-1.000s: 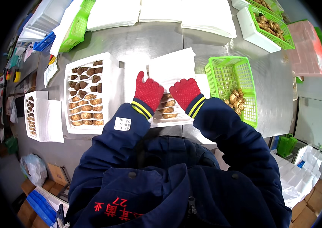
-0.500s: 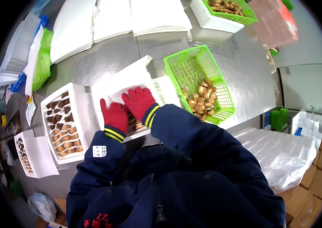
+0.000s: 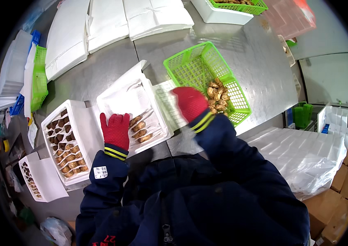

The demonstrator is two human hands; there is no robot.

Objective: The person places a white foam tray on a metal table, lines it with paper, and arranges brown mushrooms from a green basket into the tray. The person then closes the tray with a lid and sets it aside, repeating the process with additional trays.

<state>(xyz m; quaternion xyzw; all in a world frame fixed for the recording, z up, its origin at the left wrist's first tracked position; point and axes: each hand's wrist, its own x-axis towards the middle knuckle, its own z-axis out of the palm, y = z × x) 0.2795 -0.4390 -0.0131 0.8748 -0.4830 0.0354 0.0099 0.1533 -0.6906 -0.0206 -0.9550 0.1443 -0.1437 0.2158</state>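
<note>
A white foam box [image 3: 160,114] lies in front of me, lined with white paper. Several tan, knobbly mushrooms [image 3: 140,133] lie in a row in its near part, between paper folds. My left hand [image 3: 116,130], in a red knitted glove, rests at the box's left side beside that row, fingers stretched and apart. My right hand [image 3: 190,102], in a matching glove, is blurred over the left edge of a green plastic basket [image 3: 184,67]; its fingers do not show clearly. More tan mushrooms [image 3: 218,96] are piled in the basket's near right part.
To the left stands a filled foam box [image 3: 44,143] of dark and tan mushrooms, with a smaller one [image 3: 38,197] beyond. White paper stacks [image 3: 157,18] lie at the back. Another green basket [image 3: 260,7] sits on a white box at the far right. Plastic-wrapped foam stock [image 3: 293,153] stands right.
My right hand has left the paper over the foam box and moved right to the basket. The paper is folded back, showing the mushroom row. My left hand stays at the box.
</note>
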